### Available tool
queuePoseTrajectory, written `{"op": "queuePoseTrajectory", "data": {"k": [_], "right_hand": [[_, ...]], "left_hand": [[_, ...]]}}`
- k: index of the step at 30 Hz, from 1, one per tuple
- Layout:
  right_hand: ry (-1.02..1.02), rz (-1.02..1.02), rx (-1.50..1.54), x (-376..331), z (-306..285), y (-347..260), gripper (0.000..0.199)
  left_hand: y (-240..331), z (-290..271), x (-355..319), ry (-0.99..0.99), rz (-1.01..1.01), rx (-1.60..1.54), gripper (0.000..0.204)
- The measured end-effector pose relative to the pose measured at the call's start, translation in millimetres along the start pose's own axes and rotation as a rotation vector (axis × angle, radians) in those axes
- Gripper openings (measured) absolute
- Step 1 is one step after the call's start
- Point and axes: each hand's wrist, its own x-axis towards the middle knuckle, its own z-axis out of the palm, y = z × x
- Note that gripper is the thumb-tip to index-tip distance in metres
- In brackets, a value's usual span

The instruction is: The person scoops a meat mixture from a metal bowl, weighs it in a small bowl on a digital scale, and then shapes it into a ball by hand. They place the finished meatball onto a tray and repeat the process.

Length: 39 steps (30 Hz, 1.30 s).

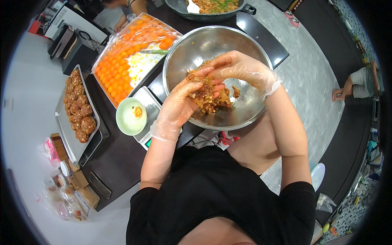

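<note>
Hands, left (pixel 179 107) and right (pixel 239 67) (both gloved), cup a lump of filling (pixel 207 96) between curled fingers over the steel bowl (pixel 185 53); a small green bowl (pixel 130 116) sits beside it.

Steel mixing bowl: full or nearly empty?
Nearly empty. The steel bowl shows mostly bare metal inside; only a clump of brown filling remains, held between the gloved hands over its lower part.

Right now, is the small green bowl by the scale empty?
No, the small green bowl holds a bit of orange yolk on its pale inside, next to the scale.
</note>
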Motion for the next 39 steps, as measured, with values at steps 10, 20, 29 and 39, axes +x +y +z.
{"op": "queuePoseTrajectory", "data": {"k": [10,20,29,39], "right_hand": [[0.141,0.0,0.184,3.6,5.6,13.7,0.024],[0.43,-0.464,-0.282,-2.3,38.1,6.9,0.012],[0.333,-0.425,-0.309,2.7,39.1,22.9,0.014],[0.35,-0.272,0.031,-14.3,-2.8,-10.3,0.022]], "left_hand": [[-4.1,10.6,5.9,0.037,0.007,0.102,0.052],[-5.2,0.0,10.6,0.098,0.067,-0.381,0.046],[-10.9,5.4,2.1,0.137,0.055,-0.206,0.047],[5.3,4.4,-7.1,0.08,0.041,0.117,0.049]]}}
